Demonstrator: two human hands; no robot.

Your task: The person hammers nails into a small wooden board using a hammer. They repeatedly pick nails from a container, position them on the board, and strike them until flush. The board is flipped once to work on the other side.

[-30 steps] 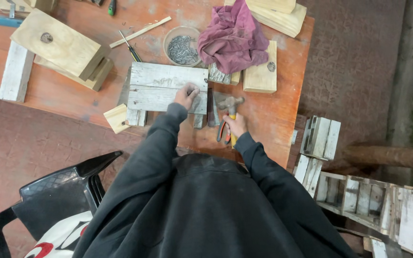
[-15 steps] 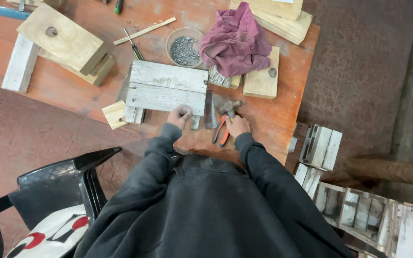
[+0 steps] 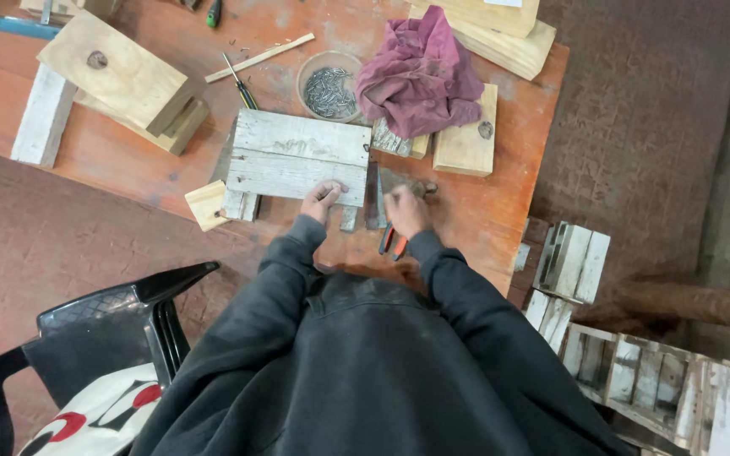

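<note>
While both hands (image 3: 365, 207) press the grey plank panel (image 3: 297, 158), a maroon rag (image 3: 420, 74) lies beyond.

No packages, labels, signs or screens show anywhere in the scene, neither on the workbench nor on the ground around it.

Two hands: left hand (image 3: 323, 199), right hand (image 3: 405, 211). One nail bowl (image 3: 329, 75). One rag (image 3: 420, 74). One screwdriver (image 3: 238, 83). One chair (image 3: 103, 329). One pliers (image 3: 392, 243).
</note>
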